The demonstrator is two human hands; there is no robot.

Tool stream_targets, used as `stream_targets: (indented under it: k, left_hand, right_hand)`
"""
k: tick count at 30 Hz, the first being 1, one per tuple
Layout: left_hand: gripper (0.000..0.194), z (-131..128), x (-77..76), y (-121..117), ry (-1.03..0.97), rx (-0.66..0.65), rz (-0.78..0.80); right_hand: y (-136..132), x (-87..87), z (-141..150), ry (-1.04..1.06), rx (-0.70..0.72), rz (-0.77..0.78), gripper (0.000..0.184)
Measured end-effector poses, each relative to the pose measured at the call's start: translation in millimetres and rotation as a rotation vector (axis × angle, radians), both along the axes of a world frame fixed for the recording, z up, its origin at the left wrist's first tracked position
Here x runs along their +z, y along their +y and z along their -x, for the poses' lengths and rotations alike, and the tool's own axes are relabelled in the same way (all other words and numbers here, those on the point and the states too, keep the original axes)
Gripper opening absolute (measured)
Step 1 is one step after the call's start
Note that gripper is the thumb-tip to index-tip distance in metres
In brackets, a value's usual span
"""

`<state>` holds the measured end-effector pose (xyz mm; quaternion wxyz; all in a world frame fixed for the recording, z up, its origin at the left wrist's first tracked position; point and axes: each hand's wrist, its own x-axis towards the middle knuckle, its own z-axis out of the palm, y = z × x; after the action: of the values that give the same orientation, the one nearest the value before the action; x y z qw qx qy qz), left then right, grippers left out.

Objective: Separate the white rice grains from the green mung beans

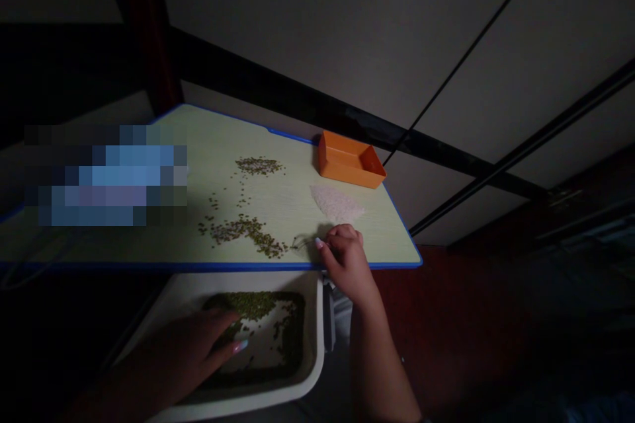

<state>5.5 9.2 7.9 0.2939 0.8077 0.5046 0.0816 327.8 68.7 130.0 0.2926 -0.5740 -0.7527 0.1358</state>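
Note:
My left hand lies flat in a white tray below the table edge, fingers stretched over a heap of green beans. My right hand rests on the near edge of the pale table, fingers curled in a pinch beside scattered green beans. What the pinch holds is too small to make out. A patch of white rice lies just beyond that hand.
An orange box stands at the table's far right corner. A smaller bean pile lies further back. The left of the table is blurred out. Dark rails and a wall run behind.

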Motion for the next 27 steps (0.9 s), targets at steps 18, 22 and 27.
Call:
stream_targets:
  k: [18, 22, 27]
  left_hand:
    - [0.056, -6.1, 13.9, 2.6, 0.06, -0.011, 0.01]
    - [0.061, -7.5, 14.1, 3.3, 0.086, -0.009, 0.035]
    - [0.058, -7.7, 11.1, 2.6, 0.03, 0.004, 0.016]
  right_hand:
    - [22.8, -8.2, -12.8, -0.017, -0.068, -0.061, 0.036]
    - [29.4, -6.6, -6.8, -0.005, -0.028, -0.04, 0.039]
    - [29.2, -3.4, 0.1, 0.042, 0.055, -0.003, 0.039]
